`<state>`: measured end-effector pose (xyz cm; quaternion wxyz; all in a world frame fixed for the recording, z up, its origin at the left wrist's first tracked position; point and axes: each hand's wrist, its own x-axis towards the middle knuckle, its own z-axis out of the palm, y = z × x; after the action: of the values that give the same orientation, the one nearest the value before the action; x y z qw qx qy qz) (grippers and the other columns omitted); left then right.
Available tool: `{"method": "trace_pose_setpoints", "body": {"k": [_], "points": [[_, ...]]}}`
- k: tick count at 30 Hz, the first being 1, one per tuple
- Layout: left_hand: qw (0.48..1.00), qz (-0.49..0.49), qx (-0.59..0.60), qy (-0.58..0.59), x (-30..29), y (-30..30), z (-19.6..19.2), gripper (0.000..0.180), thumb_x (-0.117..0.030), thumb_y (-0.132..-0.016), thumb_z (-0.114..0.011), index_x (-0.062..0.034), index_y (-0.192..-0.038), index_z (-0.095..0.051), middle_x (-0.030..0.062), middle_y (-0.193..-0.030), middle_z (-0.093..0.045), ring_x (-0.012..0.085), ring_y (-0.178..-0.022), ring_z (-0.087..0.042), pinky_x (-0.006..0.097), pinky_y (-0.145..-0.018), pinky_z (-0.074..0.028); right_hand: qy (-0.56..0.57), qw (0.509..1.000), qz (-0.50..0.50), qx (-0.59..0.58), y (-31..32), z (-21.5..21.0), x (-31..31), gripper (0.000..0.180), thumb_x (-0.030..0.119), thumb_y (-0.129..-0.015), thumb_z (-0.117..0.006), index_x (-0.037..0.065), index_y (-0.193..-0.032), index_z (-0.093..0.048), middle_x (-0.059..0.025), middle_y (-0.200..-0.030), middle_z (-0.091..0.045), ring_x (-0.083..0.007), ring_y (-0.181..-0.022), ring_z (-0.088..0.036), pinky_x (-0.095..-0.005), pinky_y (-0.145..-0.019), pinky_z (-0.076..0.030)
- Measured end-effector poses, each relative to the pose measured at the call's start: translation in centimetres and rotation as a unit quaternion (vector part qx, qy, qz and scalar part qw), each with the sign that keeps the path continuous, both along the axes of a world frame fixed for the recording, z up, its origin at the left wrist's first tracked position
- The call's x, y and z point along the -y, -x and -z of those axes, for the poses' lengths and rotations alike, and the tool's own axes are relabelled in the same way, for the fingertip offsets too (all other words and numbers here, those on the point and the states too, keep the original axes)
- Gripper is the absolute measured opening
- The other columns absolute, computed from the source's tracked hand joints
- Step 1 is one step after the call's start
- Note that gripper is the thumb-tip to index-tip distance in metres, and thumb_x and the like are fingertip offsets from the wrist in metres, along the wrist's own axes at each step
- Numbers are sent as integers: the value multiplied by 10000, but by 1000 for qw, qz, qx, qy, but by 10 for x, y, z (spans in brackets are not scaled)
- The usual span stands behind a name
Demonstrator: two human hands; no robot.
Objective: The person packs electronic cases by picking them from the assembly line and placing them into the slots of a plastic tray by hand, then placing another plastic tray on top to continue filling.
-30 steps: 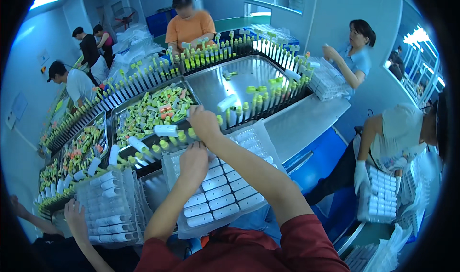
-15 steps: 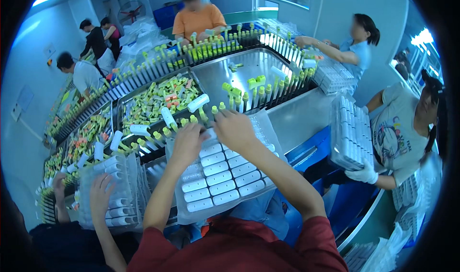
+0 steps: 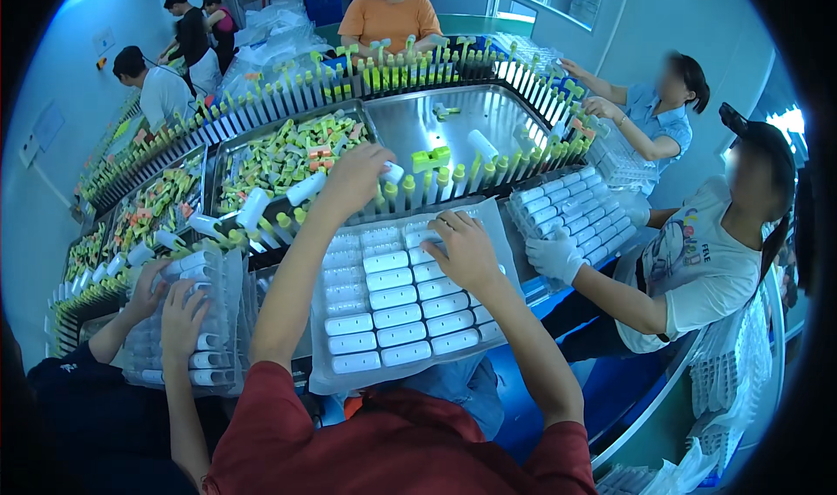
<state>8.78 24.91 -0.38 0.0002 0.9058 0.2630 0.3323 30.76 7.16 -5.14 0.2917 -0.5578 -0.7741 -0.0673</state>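
A clear plastic tray [image 3: 342,277] lies in front of me, with several rows of white rounded cases [image 3: 395,300] seated in its slots. My left hand [image 3: 356,179] reaches past the tray to the line of upright pegs, its fingers closed around a white case [image 3: 393,172]. Over the tray's upper part, my right hand [image 3: 465,249] bends its fingers and thumb about the end of another white case [image 3: 420,236] in a slot. Yellow-green tipped pegs [image 3: 443,181] stand just beyond the tray.
Beyond the pegs, a metal pan [image 3: 296,151] holds loose green and orange pieces; another metal pan [image 3: 410,120] lies beside it. At left, a co-worker's hands [image 3: 181,321] work at another tray. At right, a gloved person [image 3: 689,260] holds a filled tray [image 3: 571,212] close to mine.
My hands have separated: the left moved up to the pegs, the right lies over the tray. The person at right has brought a filled tray nearer and lowered it.
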Motion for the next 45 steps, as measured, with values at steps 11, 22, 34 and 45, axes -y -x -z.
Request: {"method": "trace_pose_setpoints", "body": {"k": [11,22,34,45], "points": [[953,-300,34,-3,33,60,31,240,-186,-1023,-696,-28,-1202,-669,181,-1117,-719,383,-1003,-729,498,-813,-591,-30,989,4,-143,3,5,-29,300,234,-967,-795,63,-1166,-651,-168,-1050,-699,-363,-1075,-674,-536,-951,-449],[945,-318,48,-57,120,79,16,575,-89,-1010,-661,25,-1547,-490,300,-1757,-251,478,-1639,-220,648,-1305,-167,-62,984,-51,159,-60,-71,-146,371,399,-991,-739,122,-1237,-717,-99,-1084,-747,-339,-1121,-710,-473,-1023,-517],[982,-74,-32,173,155,31,20,254,-163,-888,-826,-30,-1085,-735,108,-1101,-729,333,-1064,-692,451,-893,-569,71,993,72,61,36,-39,-157,391,460,-1074,-611,98,-1220,-590,-191,-867,-765,-424,-830,-768,-527,-699,-607],[976,-70,-146,144,139,29,15,279,-136,-852,-841,-35,-1096,-749,100,-1123,-700,336,-1096,-675,437,-954,-542,31,997,47,58,19,-31,-21,239,307,-973,-737,68,-970,-742,-108,-1003,-716,-306,-992,-730,-476,-865,-546]]}}
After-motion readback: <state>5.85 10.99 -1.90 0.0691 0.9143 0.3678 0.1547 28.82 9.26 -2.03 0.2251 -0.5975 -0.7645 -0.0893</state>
